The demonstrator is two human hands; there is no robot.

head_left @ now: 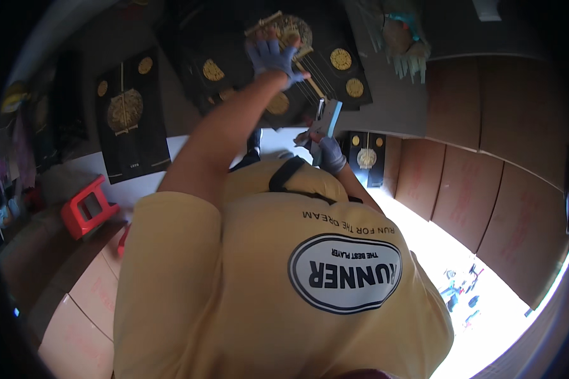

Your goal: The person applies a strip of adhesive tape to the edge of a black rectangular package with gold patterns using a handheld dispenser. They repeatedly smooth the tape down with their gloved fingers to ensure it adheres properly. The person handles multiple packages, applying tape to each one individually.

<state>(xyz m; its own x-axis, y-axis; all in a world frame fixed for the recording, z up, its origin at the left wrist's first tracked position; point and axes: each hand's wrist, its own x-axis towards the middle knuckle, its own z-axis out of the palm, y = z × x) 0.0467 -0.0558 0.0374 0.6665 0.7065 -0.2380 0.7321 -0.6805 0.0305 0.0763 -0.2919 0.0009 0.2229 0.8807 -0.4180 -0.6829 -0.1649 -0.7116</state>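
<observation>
My left hand [274, 61], in a grey-blue fingerless glove, lies with fingers spread on a black sheet [310, 71] printed with gold medallions and thin lines. Its fingertips reach a large round gold ornament [295, 28]. A narrow gold strip [312, 81] runs from beside this hand toward the near edge of the sheet. At that edge my right hand [329, 153], gloved alike, is closed around a grey and light-blue hand tool [329, 119] that looks like a stapler. The tool's head is close to the strip's near end; whether they touch, I cannot tell.
Another black-and-gold panel [133, 117] hangs over the table's front edge at left, and a smaller one [367, 158] is at right. Brown cartons [464, 186] are stacked on the right. A red plastic stool [90, 207] stands left. A clear bag [403, 41] lies at the far right.
</observation>
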